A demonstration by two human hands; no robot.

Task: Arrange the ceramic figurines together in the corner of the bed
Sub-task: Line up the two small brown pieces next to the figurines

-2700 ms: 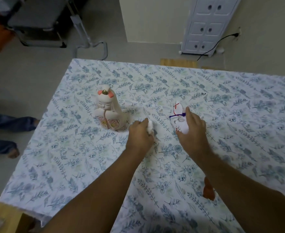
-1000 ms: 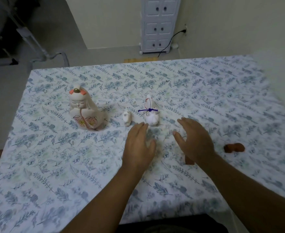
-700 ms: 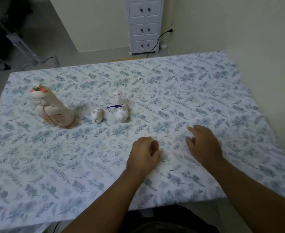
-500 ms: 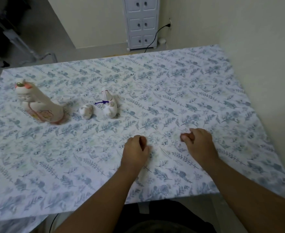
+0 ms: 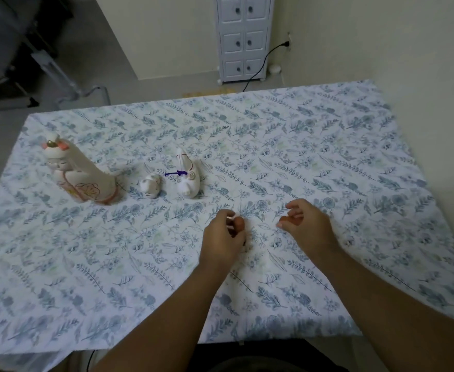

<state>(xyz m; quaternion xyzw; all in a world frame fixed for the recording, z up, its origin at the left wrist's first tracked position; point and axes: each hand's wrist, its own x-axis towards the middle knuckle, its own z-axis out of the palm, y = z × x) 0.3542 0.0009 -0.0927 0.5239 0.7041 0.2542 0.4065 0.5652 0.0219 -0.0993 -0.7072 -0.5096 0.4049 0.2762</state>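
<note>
On the floral bed sheet, toward the left corner, three white ceramic figurines stand in a loose row: a tall doll figurine, a tiny white figurine just beside it, and a rabbit-like figurine with a purple cord, near but not touching the tiny one. Nearer the viewer, at mid-bed and well apart from that row, both hands are occupied. Left hand is curled closed around a small brown piece, of which only the rounded top shows. Right hand pinches a small reddish-brown piece between thumb and forefinger, the remaining fingers loosely spread above it (its shape is too hidden to identify). Judgement: these two pieces look meant to join the white group at the corner. Risks noted: the mattress is soft and yielding, so a small piece set down carelessly may topple, and the tall doll, already leaning in this view, could tip if the sheet is dragged or pressed close by. Ceramic striking ceramic during close placement may chip. The corner edge is near; a nudged piece could roll off to the floor. Containers: none hold any figurine; a white drawer cabinet stands shut against the far wall, contents unseen.
</note>
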